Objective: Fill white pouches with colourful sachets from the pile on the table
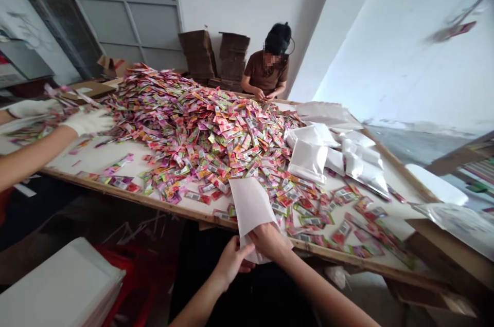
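Observation:
A white bag [250,203] is held at the table's near edge, its far end over the small packets. My left hand [232,261] pinches the bag's near, open end, with the thumb on top and the fingers curled beneath. Reaching into that opening is my right hand [270,240]; its fingers are hidden inside the bag, so whatever they hold cannot be seen. Just beyond the bag spreads a large heap of small pink, red and green printed packets [216,131]. Several filled white bags [309,159] lie to the right of the heap.
White-gloved hands [88,120] of a co-worker handle packets at the left. Another person [268,70] works across the table. A wooden rim [170,207] edges the table. A white stack [62,286] stands at lower left, and a cardboard box [451,250] at right.

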### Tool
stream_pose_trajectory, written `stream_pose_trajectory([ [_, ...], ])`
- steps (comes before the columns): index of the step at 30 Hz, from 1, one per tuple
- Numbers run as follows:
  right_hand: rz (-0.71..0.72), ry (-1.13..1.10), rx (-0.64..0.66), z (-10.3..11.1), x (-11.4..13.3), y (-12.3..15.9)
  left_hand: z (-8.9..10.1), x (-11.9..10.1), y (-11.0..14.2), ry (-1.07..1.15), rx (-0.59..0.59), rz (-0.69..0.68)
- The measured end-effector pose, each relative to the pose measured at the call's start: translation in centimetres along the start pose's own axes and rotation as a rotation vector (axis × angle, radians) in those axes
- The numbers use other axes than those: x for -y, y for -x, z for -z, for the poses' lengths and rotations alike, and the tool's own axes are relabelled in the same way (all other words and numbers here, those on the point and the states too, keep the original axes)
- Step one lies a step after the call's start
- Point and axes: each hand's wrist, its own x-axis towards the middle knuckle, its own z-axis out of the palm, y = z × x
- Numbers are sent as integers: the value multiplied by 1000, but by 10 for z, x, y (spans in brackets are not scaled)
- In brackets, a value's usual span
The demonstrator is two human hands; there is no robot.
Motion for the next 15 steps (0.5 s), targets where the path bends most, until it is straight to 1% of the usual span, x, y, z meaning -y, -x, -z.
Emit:
stream_pose_trajectory([
  [1, 51, -7, -10, -1, 2, 8, 6, -2, 0, -71, -38, -37],
  [3, 148, -87, -14, -5, 3, 26, 14, -4, -3, -257, -110, -159],
  [4, 161, -149, -5, -7, 3, 34, 16, -4, -5, -354, -131, -226],
  [5, 149, -204, 16, -11, 2, 40, 17, -4, -7, -441, -141, -285],
  [7, 89, -253, 51, -17, -1, 47, 17, -1, -11, -561, -145, -353],
  [10, 49, -268, 68, -15, -6, 48, 12, 4, -13, -610, -130, -382],
  [13, 68, -315, 149, 0, -12, 55, 7, 11, -11, -576, -59, -325],
  [15, 73, -296, 211, 12, -20, 69, 4, 16, -10, -521, -29, -276],
])
